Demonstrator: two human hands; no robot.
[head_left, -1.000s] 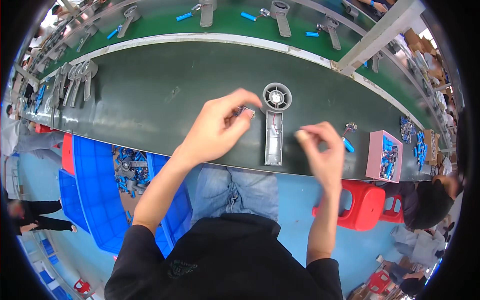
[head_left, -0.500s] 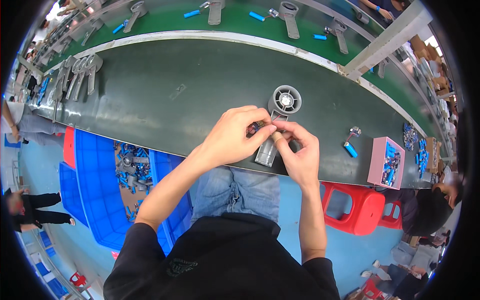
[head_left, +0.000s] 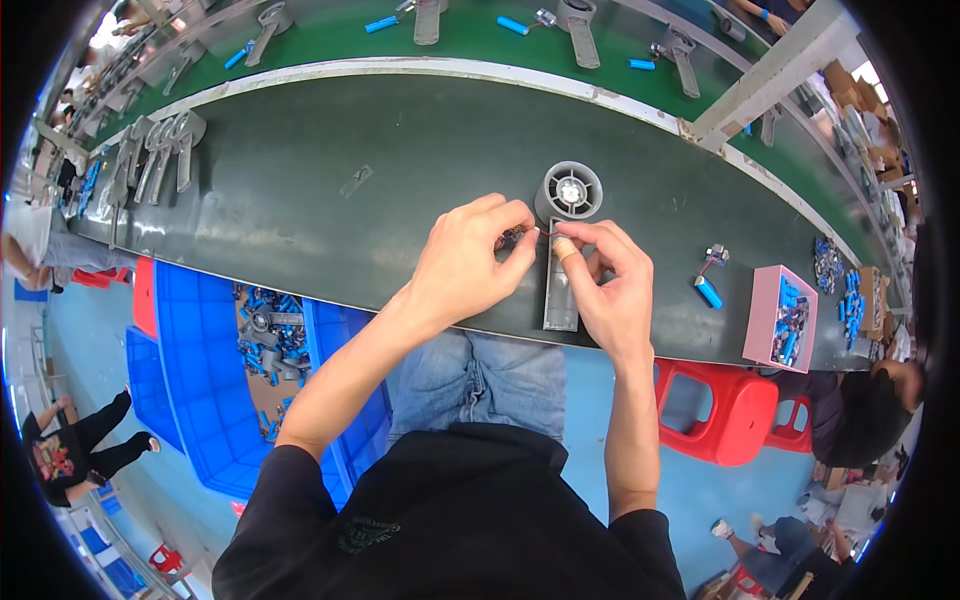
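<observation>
A grey handheld-fan housing (head_left: 570, 190) lies on the dark green bench, its round vaned head away from me. Its open, hollow handle (head_left: 561, 300) points toward me. Left of the handle, my left hand (head_left: 470, 258) pinches a small circuit board (head_left: 511, 238), mostly covered by the fingers. A thin reddish wire (head_left: 545, 233) runs from it across to my right hand (head_left: 614, 285). That hand is closed over the top of the handle, thumb and index finger on the wire's end. A tan cover wraps a digit there. The exact grip is partly hidden.
To the right lie a blue battery cell with board (head_left: 708, 291) and a pink box (head_left: 765, 318) of cells. Several grey housings (head_left: 160, 150) stand far left. Blue bins (head_left: 205, 380) sit below the bench. Past a white rail (head_left: 440, 68), a green belt carries more parts.
My hands have drawn slightly apart, showing the wire between them. The handle has swung from slanting to nearly straight toward me.
</observation>
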